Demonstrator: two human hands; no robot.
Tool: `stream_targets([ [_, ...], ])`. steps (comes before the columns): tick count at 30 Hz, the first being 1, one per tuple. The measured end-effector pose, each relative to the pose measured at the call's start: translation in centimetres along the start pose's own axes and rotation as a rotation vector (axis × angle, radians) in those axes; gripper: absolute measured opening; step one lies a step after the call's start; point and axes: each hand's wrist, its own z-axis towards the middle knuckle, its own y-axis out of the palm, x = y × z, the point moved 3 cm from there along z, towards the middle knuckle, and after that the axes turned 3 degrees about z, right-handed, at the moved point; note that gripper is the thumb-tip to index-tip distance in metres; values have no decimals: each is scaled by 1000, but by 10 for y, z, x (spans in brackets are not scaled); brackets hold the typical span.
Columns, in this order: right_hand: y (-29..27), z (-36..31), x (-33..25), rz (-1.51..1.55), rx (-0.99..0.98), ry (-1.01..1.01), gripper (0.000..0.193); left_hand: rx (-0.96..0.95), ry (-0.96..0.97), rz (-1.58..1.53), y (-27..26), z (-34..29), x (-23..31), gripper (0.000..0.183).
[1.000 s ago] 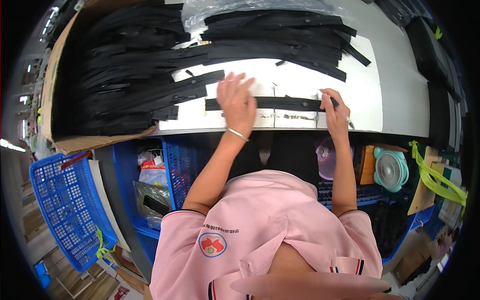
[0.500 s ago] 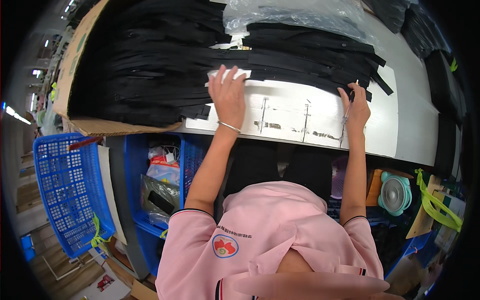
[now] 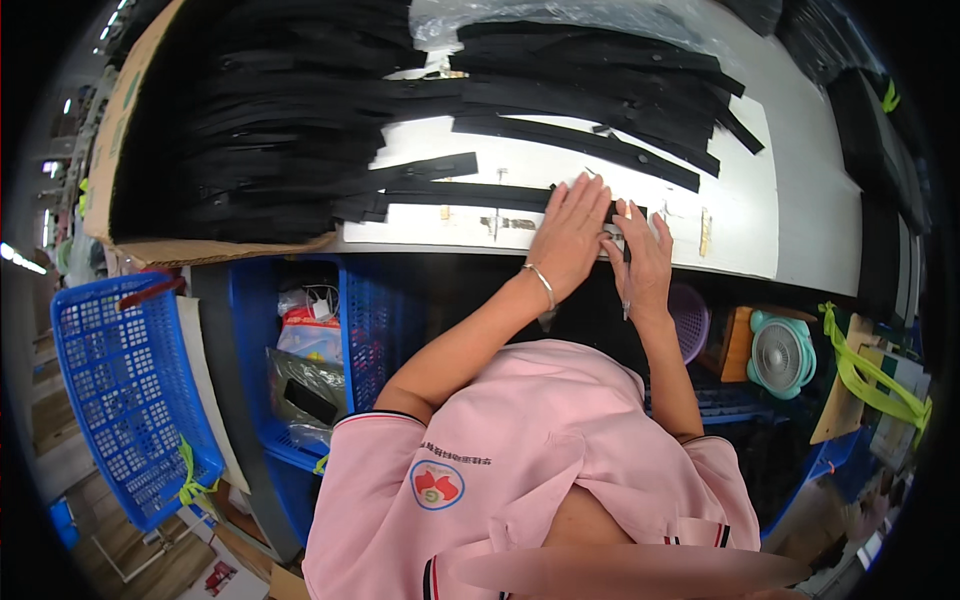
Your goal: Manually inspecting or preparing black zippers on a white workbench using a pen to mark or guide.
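Flat on a black fabric strip (image 3: 470, 194) near the front edge of the white board (image 3: 742, 190) lies my left hand (image 3: 570, 235), its fingers stretched out. Close beside it on the right, my right hand (image 3: 645, 262) is at the strip's right end, fingers bent. A slim pen-like tool (image 3: 627, 292) is held in that hand and sticks out below the thumb; most of it is hidden. Behind both hands, a layer of loose black strips (image 3: 590, 85) covers the far part of the board. Dark marks show on the bare white surface.
A cardboard box (image 3: 135, 110) full of black strips lies at the left, its opening toward the board. Clear plastic film (image 3: 600, 12) is at the back. Below the table edge are blue baskets (image 3: 130, 390), a small teal fan (image 3: 782, 355) and a purple basket (image 3: 690, 320).
My left hand has moved right, my right hand left and nearer; they are now side by side. A black strip now lies along the board's front. The white piece under my left hand is out of sight.
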Motion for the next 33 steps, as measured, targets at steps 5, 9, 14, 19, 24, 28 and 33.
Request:
stream_targets([
  [5, -32, -12, 38, -166, -49, 20, 45, -47, -77, 76, -16, -18, -13, 65],
  [9, -52, -18, 61, -212, -59, 19, 44, -29, -176, 82, -30, -38, -27, 69],
  [14, -47, -26, 68, -181, -61, 42, 43, -63, -320, 238, -51, -66, -51, 78],
  [19, -51, -19, 63, -139, -15, 68, 39, 18, -337, 200, -64, -81, -66, 85],
  [24, -48, 7, 26, -29, 50, 231, 26, 116, -290, 172, -63, -83, -70, 82],
  [28, -16, 40, -21, 319, -98, 231, 23, 157, -264, 181, -62, -83, -72, 82],
  [33, 47, 72, -63, 786, -89, 333, 15, 176, -273, 171, -62, -83, -72, 82],
])
